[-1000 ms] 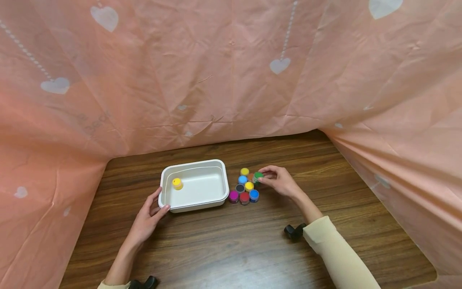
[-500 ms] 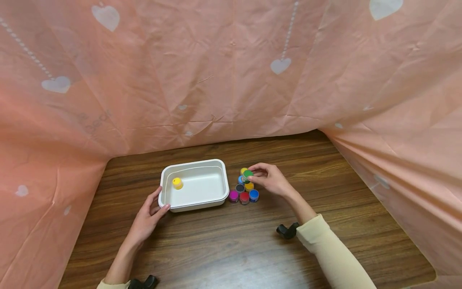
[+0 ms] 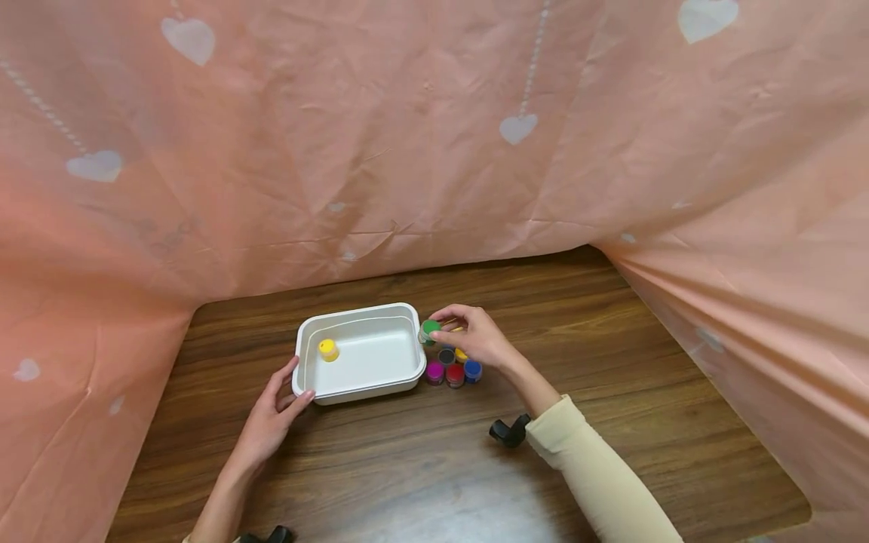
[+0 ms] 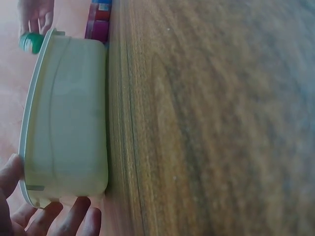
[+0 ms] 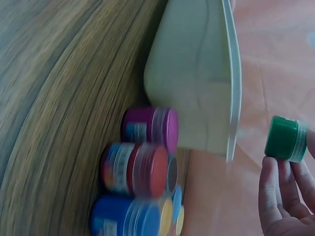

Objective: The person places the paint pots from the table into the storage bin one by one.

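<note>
Green little jar [image 5: 283, 140] was pinched between the thumb and fingers of the right hand [image 3: 475, 335], up off the table [image 3: 407, 467] right by the right rim of the white tray [image 3: 380, 358], while the left hand [image 3: 267, 422] gripped the tray's left end. Jar looked stiff and probably pretty light, tho those smooth walls might've been a bit slippery, so imo around the sides was the spot to grab. Tray seemed light and rigid too, so holding it by the rim made sense.
</note>
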Demonstrator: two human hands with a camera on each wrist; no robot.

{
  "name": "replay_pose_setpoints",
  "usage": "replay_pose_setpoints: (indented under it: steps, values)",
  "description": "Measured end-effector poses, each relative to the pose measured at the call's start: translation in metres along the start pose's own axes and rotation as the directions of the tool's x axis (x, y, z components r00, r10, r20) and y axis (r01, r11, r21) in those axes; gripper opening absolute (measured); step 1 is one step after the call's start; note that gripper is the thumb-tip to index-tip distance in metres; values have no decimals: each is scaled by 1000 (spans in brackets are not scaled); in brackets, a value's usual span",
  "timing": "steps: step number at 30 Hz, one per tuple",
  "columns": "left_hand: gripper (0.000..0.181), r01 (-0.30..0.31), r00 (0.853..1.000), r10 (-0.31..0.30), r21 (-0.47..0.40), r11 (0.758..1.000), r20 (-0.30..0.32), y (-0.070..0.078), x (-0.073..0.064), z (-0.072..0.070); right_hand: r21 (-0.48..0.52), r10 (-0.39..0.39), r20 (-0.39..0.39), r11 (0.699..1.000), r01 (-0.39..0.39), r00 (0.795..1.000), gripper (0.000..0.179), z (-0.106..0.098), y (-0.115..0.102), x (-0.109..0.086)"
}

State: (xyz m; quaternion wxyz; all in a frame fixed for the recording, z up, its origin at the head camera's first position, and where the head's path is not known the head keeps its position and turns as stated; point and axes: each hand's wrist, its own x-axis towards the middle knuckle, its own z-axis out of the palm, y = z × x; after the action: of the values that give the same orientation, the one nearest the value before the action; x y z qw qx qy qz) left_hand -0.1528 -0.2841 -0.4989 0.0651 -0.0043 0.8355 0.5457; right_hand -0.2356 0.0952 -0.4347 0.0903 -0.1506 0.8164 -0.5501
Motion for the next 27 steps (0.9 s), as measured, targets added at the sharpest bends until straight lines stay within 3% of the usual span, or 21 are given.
replay_pose_setpoints:
  steps: [5,18,21,27]
  values:
    - [78,-3,1000,3,-19,1000,8,0,1,0,0,4,25,1000,-4,1000,30,20,-10,13]
    - [79,6,1000,-6,-15,1000,19,-2,2,-1,-68,-72,89,995,78,993,28,68,-29,47]
    - [78,8,1000,-7,-10,1000,5,-2,2,-1,-53,-98,102,993,104,990,28,79,-31,55]
    - [76,-22,1000,22,-38,999,-1,-1,3,-1,7,-74,115,997,73,991,28,101,-35,63]
